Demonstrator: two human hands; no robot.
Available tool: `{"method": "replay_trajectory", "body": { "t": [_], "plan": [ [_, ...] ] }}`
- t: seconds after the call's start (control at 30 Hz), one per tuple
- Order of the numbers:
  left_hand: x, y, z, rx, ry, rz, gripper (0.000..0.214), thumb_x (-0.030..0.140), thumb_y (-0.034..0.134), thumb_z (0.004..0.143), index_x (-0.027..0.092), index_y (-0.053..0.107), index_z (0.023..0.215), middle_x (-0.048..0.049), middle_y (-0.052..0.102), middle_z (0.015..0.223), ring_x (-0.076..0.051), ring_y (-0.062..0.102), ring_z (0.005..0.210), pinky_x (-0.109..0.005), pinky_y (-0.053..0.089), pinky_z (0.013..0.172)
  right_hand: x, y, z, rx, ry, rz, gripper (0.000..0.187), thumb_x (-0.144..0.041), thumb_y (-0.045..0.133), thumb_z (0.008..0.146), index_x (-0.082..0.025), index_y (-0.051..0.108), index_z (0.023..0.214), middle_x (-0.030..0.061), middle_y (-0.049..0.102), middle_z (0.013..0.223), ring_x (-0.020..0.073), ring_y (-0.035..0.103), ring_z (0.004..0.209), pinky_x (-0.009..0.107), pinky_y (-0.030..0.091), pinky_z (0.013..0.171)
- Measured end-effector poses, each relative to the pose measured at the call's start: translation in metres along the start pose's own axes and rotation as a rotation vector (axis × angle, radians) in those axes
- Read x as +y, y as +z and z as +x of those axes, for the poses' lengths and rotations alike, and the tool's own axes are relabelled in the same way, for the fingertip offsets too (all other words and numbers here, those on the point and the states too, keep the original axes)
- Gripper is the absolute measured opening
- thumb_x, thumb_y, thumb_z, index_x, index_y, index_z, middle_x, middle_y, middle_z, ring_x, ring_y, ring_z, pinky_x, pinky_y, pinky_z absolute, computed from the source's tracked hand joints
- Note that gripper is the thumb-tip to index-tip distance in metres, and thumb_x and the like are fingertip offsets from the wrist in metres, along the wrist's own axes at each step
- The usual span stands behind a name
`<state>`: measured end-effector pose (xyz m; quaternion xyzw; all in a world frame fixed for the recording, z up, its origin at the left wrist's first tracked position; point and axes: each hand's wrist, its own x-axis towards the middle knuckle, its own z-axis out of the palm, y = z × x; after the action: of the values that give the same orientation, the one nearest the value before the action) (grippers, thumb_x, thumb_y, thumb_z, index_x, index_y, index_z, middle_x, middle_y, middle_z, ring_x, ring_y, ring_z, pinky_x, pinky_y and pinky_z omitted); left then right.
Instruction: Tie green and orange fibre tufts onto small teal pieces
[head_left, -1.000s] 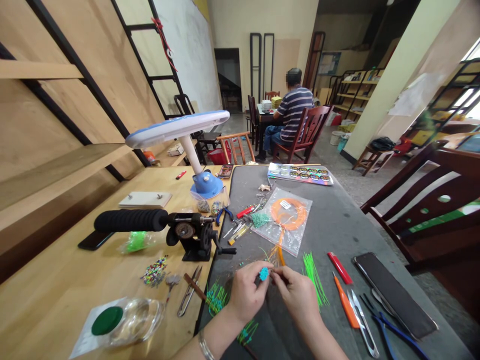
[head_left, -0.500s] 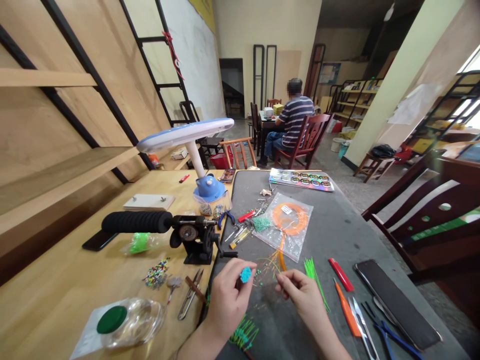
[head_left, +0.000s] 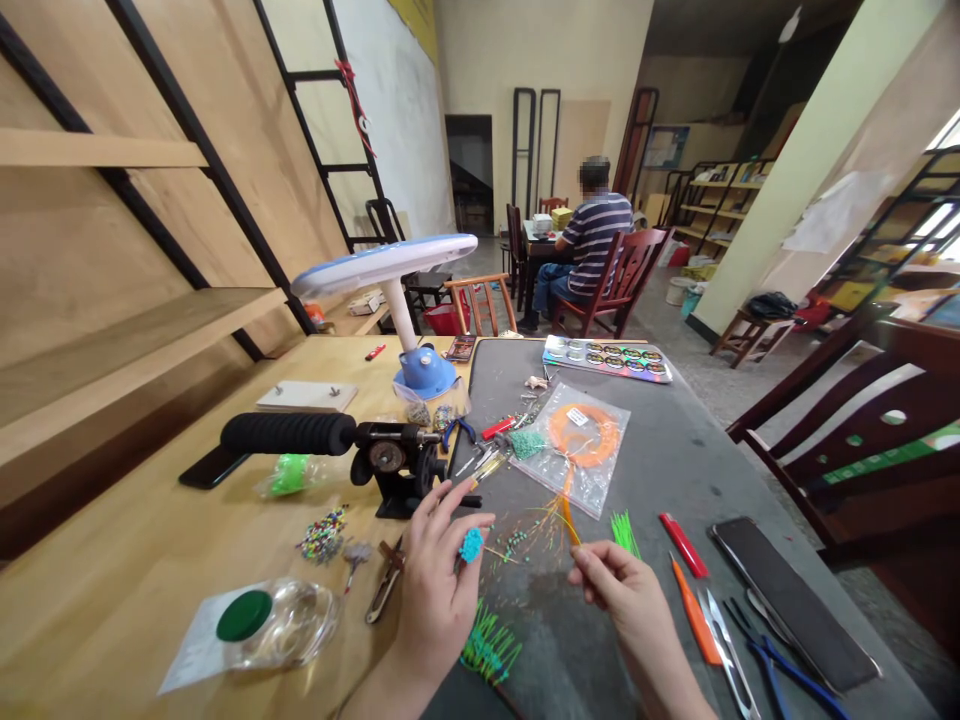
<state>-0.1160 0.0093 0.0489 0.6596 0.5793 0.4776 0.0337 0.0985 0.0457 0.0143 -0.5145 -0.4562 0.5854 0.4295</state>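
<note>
My left hand (head_left: 439, 590) is open over the dark mat, with its fingers spread. A bumpy turquoise blob (head_left: 471, 545) sits at the index finger, beside the thumb, and seems stuck there. The fingers of my right hand (head_left: 619, 590) are pinched on a thin yellow-green line (head_left: 551, 512), which arcs left over the mat. Just beyond the right fingertips lies the end of an orange bundle (head_left: 568, 520), coming from a clear plastic bag (head_left: 600, 480) with an orange coil (head_left: 611, 435). Small green beads (head_left: 516, 542) and fine strands are scattered between the hands. Green-tipped pieces (head_left: 491, 645) lie beside the left wrist.
A black hand-cranked device (head_left: 394, 460) and a green-lidded jar (head_left: 244, 615) stand left. At right lie green strands (head_left: 624, 535), an orange-handled tool (head_left: 694, 610), blue pliers (head_left: 772, 660) and a phone (head_left: 787, 600). A blue-based lamp (head_left: 424, 370) stands behind; a person (head_left: 596, 235) sits farther back.
My left hand has opened from a closed pose and shifted slightly left, the turquoise blob moving with it. My right hand has moved a little right, still pinched. The view has shifted slightly.
</note>
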Motion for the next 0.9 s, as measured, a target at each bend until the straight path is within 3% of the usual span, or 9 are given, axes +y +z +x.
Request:
{"method": "replay_trajectory", "body": {
  "t": [0.1, 0.17, 0.23, 0.33, 0.4, 0.47, 0.67, 0.9],
  "plan": [
    [0.003, -0.011, -0.004, 0.025, 0.044, -0.054, 0.027, 0.013, 0.049, 0.086, 0.026, 0.064, 0.105, -0.0059, 0.054, 0.131, -0.027, 0.041, 0.127, -0.05, 0.034, 0.104, -0.003, 0.0, -0.003, 0.009, -0.023, -0.03, 0.036, -0.053, 0.071, 0.068, -0.017, 0.066, 0.067, 0.002, 0.067, 0.058, 0.0098, 0.048, 0.046, 0.021, 0.036, 0.047],
    [0.006, -0.014, -0.008, 0.017, -0.018, -0.184, 0.025, 0.016, 0.049, 0.087, 0.025, 0.063, 0.106, -0.0074, 0.057, 0.125, -0.024, 0.052, 0.115, -0.043, 0.042, 0.097, -0.006, 0.002, -0.006, 0.027, -0.045, -0.054, 0.037, -0.054, 0.07, 0.067, -0.017, 0.067, 0.066, 0.0024, 0.067, 0.058, 0.011, 0.049, 0.048, 0.022, 0.039, 0.048],
    [0.009, -0.011, -0.013, -0.043, -0.205, -0.362, 0.02, 0.022, 0.05, 0.088, 0.022, 0.063, 0.104, -0.0074, 0.064, 0.103, -0.019, 0.062, 0.087, -0.033, 0.05, 0.078, -0.009, 0.005, -0.009, 0.044, -0.078, -0.081, 0.038, -0.055, 0.07, 0.066, -0.017, 0.067, 0.066, 0.0031, 0.066, 0.057, 0.0126, 0.051, 0.049, 0.023, 0.041, 0.049],
    [0.015, 0.005, -0.021, -0.234, -0.614, -0.652, 0.022, 0.035, 0.058, 0.084, 0.018, 0.065, 0.096, 0.0016, 0.054, 0.06, -0.011, 0.05, 0.054, -0.021, 0.04, 0.05, -0.009, 0.012, -0.015, 0.047, -0.137, -0.146, 0.041, -0.058, 0.067, 0.068, -0.017, 0.068, 0.066, 0.004, 0.066, 0.056, 0.0146, 0.053, 0.049, 0.024, 0.043, 0.049],
    [0.018, 0.019, -0.025, -0.308, -0.798, -0.815, 0.027, 0.038, 0.068, 0.074, 0.015, 0.066, 0.089, 0.0021, 0.054, 0.062, -0.007, 0.041, 0.049, -0.019, 0.032, 0.044, -0.006, 0.018, -0.018, 0.025, -0.17, -0.212, 0.041, -0.058, 0.064, 0.071, -0.018, 0.068, 0.066, 0.0042, 0.066, 0.057, 0.0152, 0.054, 0.05, 0.024, 0.043, 0.048],
    [0.021, 0.031, -0.027, -0.338, -0.888, -0.912, 0.032, 0.038, 0.074, 0.068, 0.014, 0.065, 0.086, 0.0018, 0.056, 0.065, -0.006, 0.038, 0.048, -0.018, 0.028, 0.043, -0.002, 0.022, -0.02, -0.016, -0.2, -0.287, 0.039, -0.056, 0.061, 0.075, -0.018, 0.068, 0.066, 0.0041, 0.066, 0.058, 0.0156, 0.056, 0.051, 0.023, 0.043, 0.049],
    [0.015, 0.046, -0.024, -0.329, -0.871, -1.006, 0.025, 0.034, 0.072, 0.07, 0.013, 0.065, 0.081, 0.003, 0.055, 0.061, -0.007, 0.04, 0.05, -0.019, 0.03, 0.047, 0.0, 0.028, -0.02, -0.084, -0.288, -0.504, 0.03, -0.043, 0.055, 0.084, -0.02, 0.069, 0.07, 0.0033, 0.069, 0.062, 0.0169, 0.061, 0.057, 0.022, 0.044, 0.054],
    [0.009, 0.044, -0.017, -0.332, -0.774, -0.886, 0.017, 0.03, 0.07, 0.072, 0.014, 0.065, 0.068, 0.0021, 0.056, 0.059, -0.01, 0.045, 0.055, -0.021, 0.034, 0.052, -0.002, 0.034, -0.018, -0.048, -0.358, -0.771, 0.023, -0.034, 0.051, 0.086, -0.023, 0.071, 0.081, 0.0044, 0.074, 0.075, 0.0199, 0.067, 0.069, 0.025, 0.047, 0.063]
  ]
}}
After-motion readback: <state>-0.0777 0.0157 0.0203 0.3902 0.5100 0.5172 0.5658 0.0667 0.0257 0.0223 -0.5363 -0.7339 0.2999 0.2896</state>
